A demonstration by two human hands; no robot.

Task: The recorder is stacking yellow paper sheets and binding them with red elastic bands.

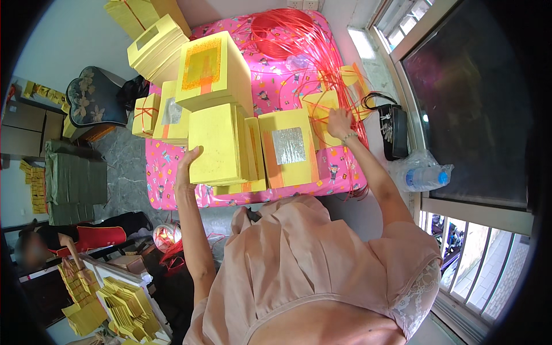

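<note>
My left hand (187, 167) grips the left edge of a stack of yellow paper (215, 144), thumb on its top. The stack leans against more yellow sheets on the pink-covered table. To its right sits another yellow paper stack (288, 148) with a silver square and an orange band. My right hand (340, 123) reaches down at a yellow paper bundle (321, 107), among long red plastic strips (339, 69). Its fingers are curled, and what they pinch is hidden. Behind the left-hand stack rises a taller yellow block (234, 80) with an orange-gold panel.
A large coil of red strips (282, 34) lies at the far end. Black bag (393, 131) and wrapped water bottle (425, 177) are by the window at right. A padded chair (95, 98) stands at left. Another person (63, 241) handles yellow paper bundles (80, 287) at lower left.
</note>
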